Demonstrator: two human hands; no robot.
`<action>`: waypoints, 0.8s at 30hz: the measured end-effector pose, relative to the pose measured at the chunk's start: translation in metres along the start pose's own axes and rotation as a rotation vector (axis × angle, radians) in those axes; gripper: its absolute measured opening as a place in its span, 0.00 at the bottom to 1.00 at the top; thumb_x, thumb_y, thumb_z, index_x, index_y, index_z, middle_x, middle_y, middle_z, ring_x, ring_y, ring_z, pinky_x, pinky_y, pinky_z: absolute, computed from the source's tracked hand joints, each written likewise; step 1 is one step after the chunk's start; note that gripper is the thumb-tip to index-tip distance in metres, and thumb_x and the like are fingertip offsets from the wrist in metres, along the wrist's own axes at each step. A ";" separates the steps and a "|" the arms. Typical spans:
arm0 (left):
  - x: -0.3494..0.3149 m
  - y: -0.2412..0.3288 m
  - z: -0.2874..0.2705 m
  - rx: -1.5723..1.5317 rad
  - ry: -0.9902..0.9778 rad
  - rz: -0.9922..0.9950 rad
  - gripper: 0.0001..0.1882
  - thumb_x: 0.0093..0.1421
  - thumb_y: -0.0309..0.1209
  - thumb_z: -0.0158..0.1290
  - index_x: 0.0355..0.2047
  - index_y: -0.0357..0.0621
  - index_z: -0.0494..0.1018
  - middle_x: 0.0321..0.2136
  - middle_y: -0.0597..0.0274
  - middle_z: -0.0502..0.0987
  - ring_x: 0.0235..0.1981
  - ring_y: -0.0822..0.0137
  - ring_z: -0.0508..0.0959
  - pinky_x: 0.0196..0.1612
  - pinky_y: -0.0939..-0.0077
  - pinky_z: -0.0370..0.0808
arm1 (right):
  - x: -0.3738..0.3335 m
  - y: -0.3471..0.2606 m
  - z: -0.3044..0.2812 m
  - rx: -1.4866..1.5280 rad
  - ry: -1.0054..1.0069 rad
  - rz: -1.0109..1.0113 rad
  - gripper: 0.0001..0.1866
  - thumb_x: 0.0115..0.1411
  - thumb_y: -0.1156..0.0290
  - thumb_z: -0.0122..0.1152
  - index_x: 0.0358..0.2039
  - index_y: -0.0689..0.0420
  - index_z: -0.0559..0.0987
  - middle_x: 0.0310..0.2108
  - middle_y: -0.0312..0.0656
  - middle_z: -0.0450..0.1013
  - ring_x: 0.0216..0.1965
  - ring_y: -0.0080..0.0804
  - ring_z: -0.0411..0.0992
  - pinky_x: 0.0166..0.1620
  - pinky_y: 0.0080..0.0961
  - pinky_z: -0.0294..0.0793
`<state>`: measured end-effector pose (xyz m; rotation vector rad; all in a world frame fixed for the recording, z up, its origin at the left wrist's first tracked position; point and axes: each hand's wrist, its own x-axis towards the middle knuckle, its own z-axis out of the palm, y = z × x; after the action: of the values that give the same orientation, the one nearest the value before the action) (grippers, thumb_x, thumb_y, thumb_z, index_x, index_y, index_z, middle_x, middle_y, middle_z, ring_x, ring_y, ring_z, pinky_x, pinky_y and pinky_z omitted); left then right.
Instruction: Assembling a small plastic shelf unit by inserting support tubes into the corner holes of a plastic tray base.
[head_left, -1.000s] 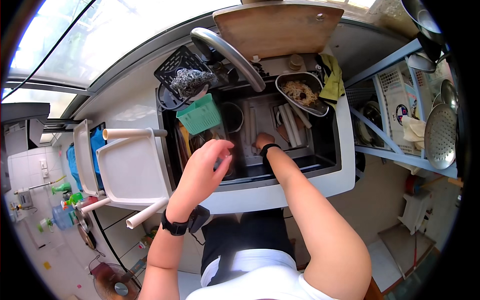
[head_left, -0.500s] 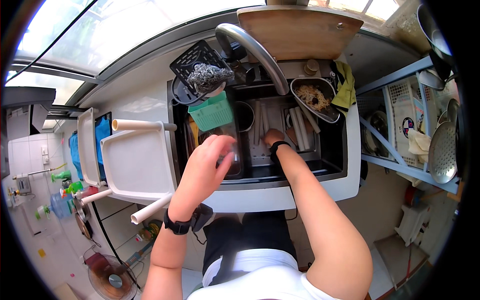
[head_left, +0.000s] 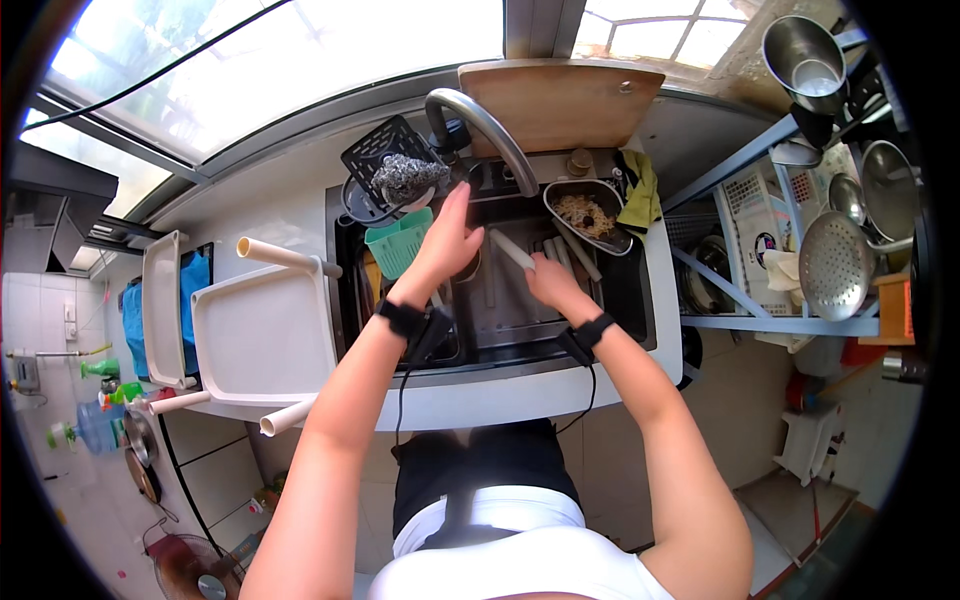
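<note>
My right hand [head_left: 556, 282] is closed around one end of a white plastic tube [head_left: 511, 248], which tilts up to the left over the sink basin [head_left: 510, 325]. Fingers stretched, my left hand [head_left: 450, 240] reaches past the green plastic basket [head_left: 400, 246] toward the base of the curved metal faucet [head_left: 490, 125]; nothing shows in it. Just beyond its fingertips sits a steel wool scourer [head_left: 408, 178] on a black slotted rack [head_left: 372, 150]. More tubes [head_left: 578, 252] lie in the sink, right of my right hand, partly hidden by it.
A white plastic shelf tray [head_left: 262, 335] with tube legs [head_left: 275, 252] rests on the left counter. Food scraps fill a strainer tray [head_left: 590, 222] at the sink's right corner, beside a yellow-green cloth [head_left: 640, 190]. A wooden board [head_left: 560, 105] leans behind. Pans and a skimmer [head_left: 836, 265] hang right.
My right hand has lifted a tube from the sink floor. My left hand has moved forward and right, toward the faucet. The view has shifted slightly.
</note>
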<state>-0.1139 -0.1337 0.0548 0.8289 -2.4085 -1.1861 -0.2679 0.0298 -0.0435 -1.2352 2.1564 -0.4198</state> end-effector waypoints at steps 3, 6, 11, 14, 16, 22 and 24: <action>0.036 -0.024 0.015 0.116 0.064 0.082 0.41 0.56 0.24 0.56 0.66 0.34 0.49 0.67 0.43 0.53 0.49 0.55 0.75 0.48 0.72 0.75 | -0.047 -0.007 -0.022 0.093 0.109 -0.058 0.25 0.63 0.66 0.50 0.59 0.60 0.66 0.36 0.63 0.75 0.39 0.63 0.73 0.44 0.52 0.71; 0.066 -0.030 0.019 0.198 0.101 0.077 0.40 0.52 0.28 0.56 0.64 0.31 0.53 0.64 0.39 0.56 0.64 0.45 0.60 0.63 0.65 0.63 | -0.082 -0.018 -0.035 0.186 0.185 -0.092 0.24 0.63 0.67 0.50 0.59 0.58 0.66 0.37 0.61 0.75 0.40 0.62 0.72 0.44 0.51 0.70; 0.075 -0.030 0.023 0.143 0.126 -0.002 0.35 0.50 0.29 0.52 0.61 0.34 0.60 0.60 0.41 0.63 0.58 0.43 0.66 0.59 0.61 0.68 | -0.115 -0.034 -0.048 0.194 0.224 -0.091 0.23 0.64 0.67 0.50 0.59 0.58 0.66 0.39 0.60 0.74 0.42 0.60 0.71 0.45 0.49 0.70; 0.070 -0.024 0.027 0.169 0.094 0.024 0.35 0.50 0.29 0.51 0.61 0.34 0.60 0.60 0.42 0.63 0.59 0.43 0.66 0.58 0.60 0.68 | -0.118 -0.040 -0.056 0.215 0.248 -0.085 0.24 0.64 0.69 0.50 0.61 0.58 0.66 0.42 0.60 0.73 0.44 0.60 0.71 0.47 0.44 0.71; 0.066 -0.021 0.028 0.183 0.067 0.035 0.35 0.50 0.29 0.51 0.61 0.34 0.60 0.60 0.42 0.63 0.59 0.44 0.67 0.58 0.60 0.68 | -0.116 -0.042 -0.057 0.203 0.271 -0.082 0.24 0.64 0.69 0.50 0.61 0.58 0.66 0.41 0.60 0.73 0.44 0.60 0.71 0.47 0.44 0.71; 0.043 -0.013 0.045 0.170 0.215 -0.021 0.35 0.52 0.25 0.49 0.62 0.31 0.54 0.63 0.34 0.54 0.55 0.34 0.67 0.55 0.54 0.71 | -0.101 -0.045 -0.056 0.178 0.325 -0.114 0.24 0.63 0.67 0.51 0.60 0.57 0.67 0.40 0.57 0.74 0.42 0.58 0.71 0.45 0.46 0.71; 0.032 -0.010 0.051 0.110 0.233 -0.088 0.34 0.53 0.24 0.49 0.61 0.31 0.55 0.62 0.33 0.55 0.55 0.33 0.67 0.54 0.54 0.71 | -0.097 -0.046 -0.057 0.173 0.342 -0.117 0.24 0.63 0.67 0.51 0.60 0.56 0.68 0.39 0.56 0.74 0.42 0.58 0.72 0.45 0.46 0.71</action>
<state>-0.1623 -0.1277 0.0173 1.0539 -2.2825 -0.9350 -0.2380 0.0875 0.0590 -1.2670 2.2726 -0.9050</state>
